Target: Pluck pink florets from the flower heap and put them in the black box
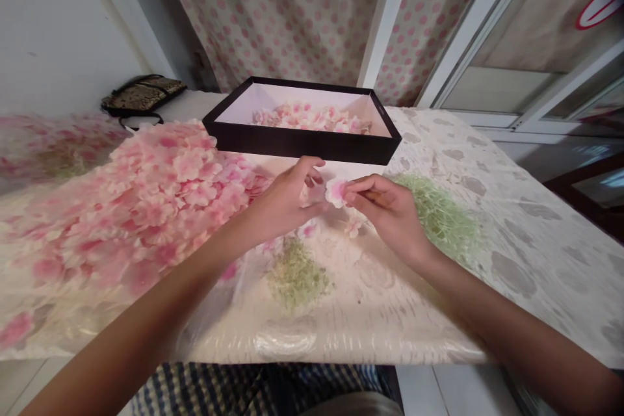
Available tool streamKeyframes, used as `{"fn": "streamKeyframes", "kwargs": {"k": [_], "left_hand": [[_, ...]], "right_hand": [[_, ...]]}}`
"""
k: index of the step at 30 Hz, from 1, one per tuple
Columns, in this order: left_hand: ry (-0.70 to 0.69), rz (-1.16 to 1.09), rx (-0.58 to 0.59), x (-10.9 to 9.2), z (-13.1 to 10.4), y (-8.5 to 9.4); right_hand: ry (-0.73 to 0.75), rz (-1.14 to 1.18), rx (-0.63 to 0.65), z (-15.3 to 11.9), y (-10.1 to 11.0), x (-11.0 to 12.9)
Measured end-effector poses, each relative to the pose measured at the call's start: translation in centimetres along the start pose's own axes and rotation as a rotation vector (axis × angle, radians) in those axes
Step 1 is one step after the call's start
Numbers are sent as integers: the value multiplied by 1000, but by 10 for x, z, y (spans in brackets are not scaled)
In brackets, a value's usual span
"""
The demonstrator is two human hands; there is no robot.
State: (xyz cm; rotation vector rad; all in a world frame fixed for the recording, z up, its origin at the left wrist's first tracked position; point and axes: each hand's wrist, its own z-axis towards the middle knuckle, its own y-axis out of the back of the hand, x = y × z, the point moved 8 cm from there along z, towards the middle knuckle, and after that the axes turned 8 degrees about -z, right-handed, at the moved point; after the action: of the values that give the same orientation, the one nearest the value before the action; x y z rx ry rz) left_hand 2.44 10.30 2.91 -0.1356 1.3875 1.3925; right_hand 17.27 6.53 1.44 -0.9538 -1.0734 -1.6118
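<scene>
My right hand (385, 208) pinches an artificial flower (335, 192), white at the edges and pink in the middle, between thumb and fingertips. Just left of it, my left hand (292, 198) is curved with thumb and fingers apart. Something pale pink shows between those fingers; whether they touch it I cannot tell. Below the hands, loose flowers (353, 227) lie on the table. A large heap of pink artificial flowers (180, 188) spreads to the left, partly behind my left forearm. Small green plastic stems (297, 276) lie between my forearms.
A black-rimmed box (302, 143) with pink flowers inside stands behind my hands. More green stems (439, 214) are piled beside my right hand. A snakeskin-patterned bag (143, 92) sits at the back left. A patterned cover lies over the table (517, 266).
</scene>
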Motion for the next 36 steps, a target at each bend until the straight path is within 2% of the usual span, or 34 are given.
{"fn": "streamKeyframes", "kwargs": {"k": [2,4,7,11,15,21,24,28,32,36], "left_hand": [[82,-352,91,1,-2,-12],[139,-603,119,2,-2,-20],[173,-747,80,4,0,-23],[220,-771,81,7,0,-26],[260,-771,32,11,1,-21],[268,-690,-31,16,2,-16],[300,-695,-91,22,1,-13],[329,-733,-130,27,-1,-15],[359,-828,-107,23,-2,-24],[390,-874,-106,21,-4,-28]], "right_hand": [[11,-3,4,-1,-1,1],[29,-6,17,-2,-3,2],[94,-42,10,-3,-3,4],[181,-129,-45,-4,3,6],[226,-218,-133,-3,14,9],[365,-429,-184,-4,22,26],[567,-667,-167,-10,15,40],[852,-967,-134,-23,-7,50],[930,-1144,4,-30,-31,44],[942,-1157,76,-33,-39,40]]}}
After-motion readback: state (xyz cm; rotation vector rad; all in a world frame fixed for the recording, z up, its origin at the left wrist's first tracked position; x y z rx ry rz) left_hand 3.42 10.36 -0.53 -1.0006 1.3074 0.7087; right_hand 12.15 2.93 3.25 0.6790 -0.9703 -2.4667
